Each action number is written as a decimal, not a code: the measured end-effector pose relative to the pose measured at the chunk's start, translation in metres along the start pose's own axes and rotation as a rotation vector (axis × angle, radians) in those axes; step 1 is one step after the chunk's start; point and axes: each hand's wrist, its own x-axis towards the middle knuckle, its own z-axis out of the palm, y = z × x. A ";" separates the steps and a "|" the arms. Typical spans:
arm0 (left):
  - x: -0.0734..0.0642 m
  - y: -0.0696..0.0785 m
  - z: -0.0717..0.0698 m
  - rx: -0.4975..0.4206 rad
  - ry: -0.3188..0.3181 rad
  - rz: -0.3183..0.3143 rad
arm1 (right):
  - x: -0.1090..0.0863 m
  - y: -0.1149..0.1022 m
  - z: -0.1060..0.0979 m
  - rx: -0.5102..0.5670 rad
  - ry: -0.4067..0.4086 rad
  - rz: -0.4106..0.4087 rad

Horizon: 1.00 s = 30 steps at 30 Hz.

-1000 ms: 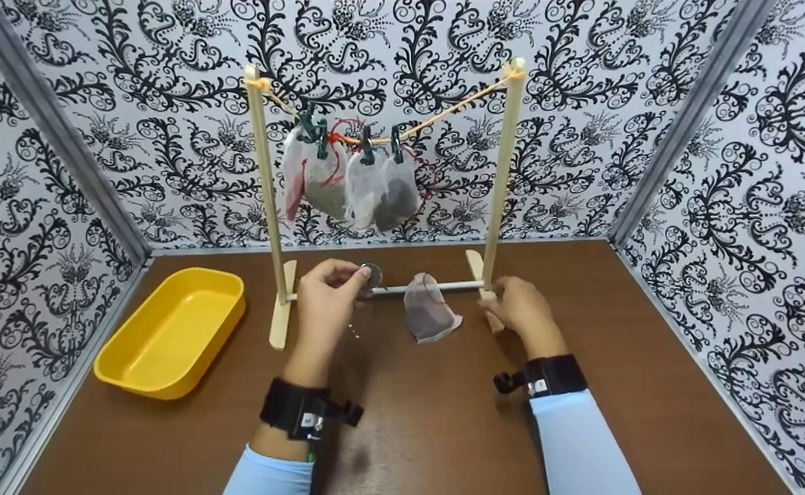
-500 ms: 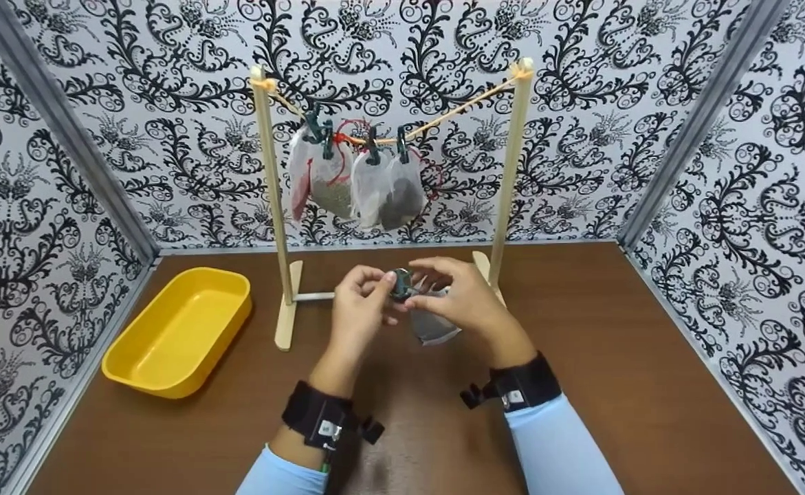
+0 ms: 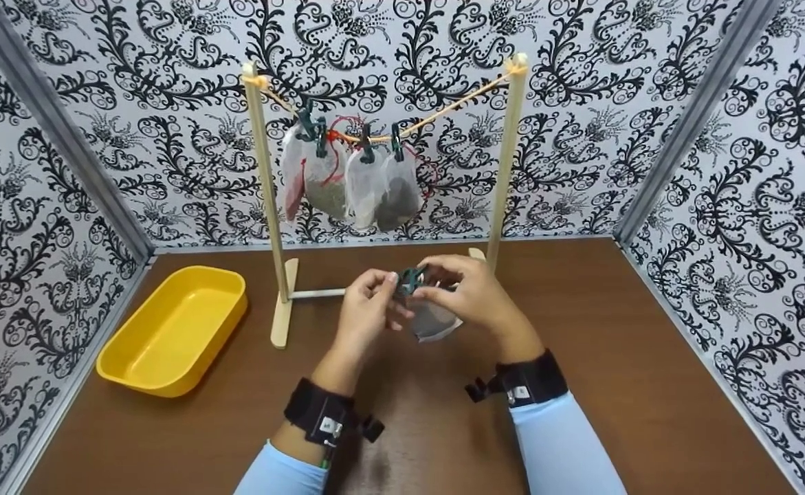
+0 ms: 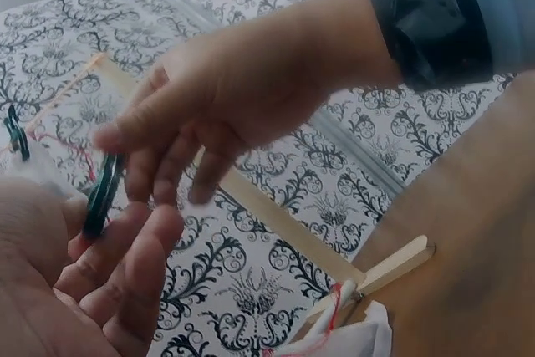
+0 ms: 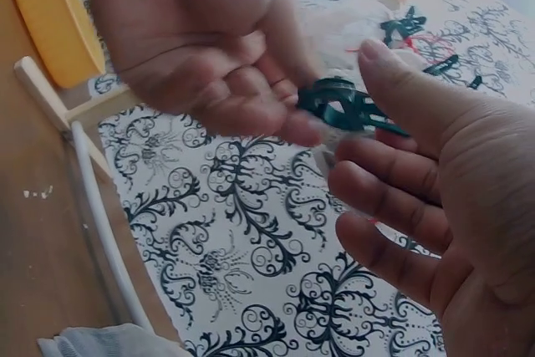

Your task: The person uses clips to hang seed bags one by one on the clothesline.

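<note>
A dark green clip point(image 3: 410, 279) is held between both hands above the table. My left hand point(image 3: 364, 302) pinches its rounded end between thumb and fingers, as the right wrist view shows. Around the clip's handle end, my right hand point(image 3: 474, 292) has its thumb and fingers spread apart; whether they touch it is partly hidden. Beneath the right hand a white mesh bag point(image 3: 435, 323) with grey contents lies on the table, partly covered. Its edge and red string point(image 4: 332, 315) show in the left wrist view.
Behind the hands stands a wooden frame point(image 3: 506, 172) with an orange cord point(image 3: 457, 108). Several filled mesh bags point(image 3: 399, 192) hang from it by green clips. A yellow tray point(image 3: 182, 337) stands at left. A white rod point(image 3: 316, 293) joins the frame's feet.
My left hand has moved right with the clip. The right hand has left the frame's right foot and come to the clip. The clip has turned between the hands.
</note>
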 end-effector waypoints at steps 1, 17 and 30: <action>0.001 -0.002 -0.001 0.018 0.012 -0.006 | 0.000 0.001 -0.002 0.000 0.021 0.005; 0.066 -0.066 0.022 1.077 0.071 -0.069 | 0.000 0.016 -0.017 -0.013 0.393 0.260; 0.071 -0.084 0.042 1.052 0.115 0.055 | -0.002 0.021 -0.022 -0.017 0.405 0.282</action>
